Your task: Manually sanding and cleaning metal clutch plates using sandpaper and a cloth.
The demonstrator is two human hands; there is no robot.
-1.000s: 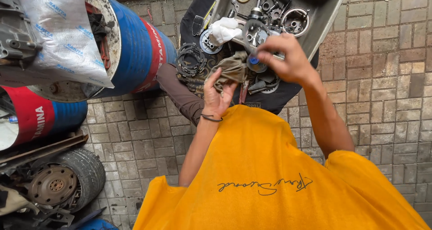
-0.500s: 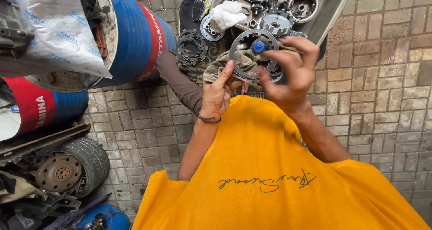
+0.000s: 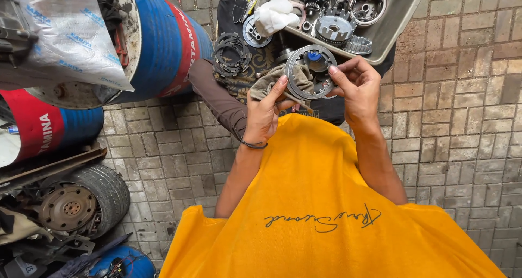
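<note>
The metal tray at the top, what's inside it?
The metal tray holds round toothed engine parts, a ring-shaped housing and a white cloth over its near corner. Anything under the cloth is hidden.

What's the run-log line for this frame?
left hand: holds rag against round metal part | right hand: grips part's rim | metal tray: behind, full of parts

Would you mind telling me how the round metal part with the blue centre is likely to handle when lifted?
The round metal part looks stiff and probably heavy for its size. It may be greasy, hence slippery: the left hand holds a rag against it. On edge, it could roll.
</note>
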